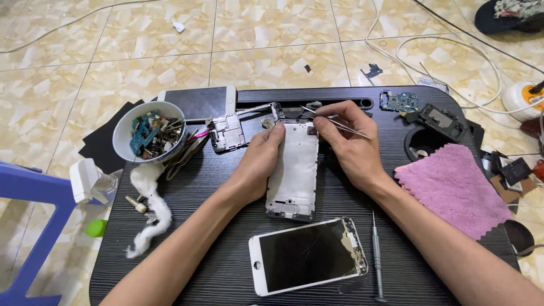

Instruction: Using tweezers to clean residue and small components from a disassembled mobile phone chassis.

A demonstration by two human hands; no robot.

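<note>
Head view, looking down on a dark tabletop [226, 266]. White phone frame [293, 170] at centre, lying flat, long axis roughly twelve to six. Left hand [258, 164] at nine o'clock of the frame, fingers [276, 134] curled and pressed on its top left corner, pinning it down rather than gripping. Right hand [348, 144] at three o'clock, fingers closed in a pinch on metal tweezers [334, 122], tips aimed toward the frame's top edge near twelve o'clock; exact contact point too small to tell.

Best done, probably, with steady downward pressure from the left so the frame cannot slide, tweezers kept at a low angle, light grip, small moves only, wrist resting on the tabletop.

Cracked white phone screen [309, 255] at six o'clock, thin screwdriver [376, 255] just beside it. Bowl of small parts [150, 132] at ten o'clock, cotton wad [150, 207] below it. Pink cloth [453, 187] at three o'clock. Circuit board [399, 102] near one o'clock.
</note>
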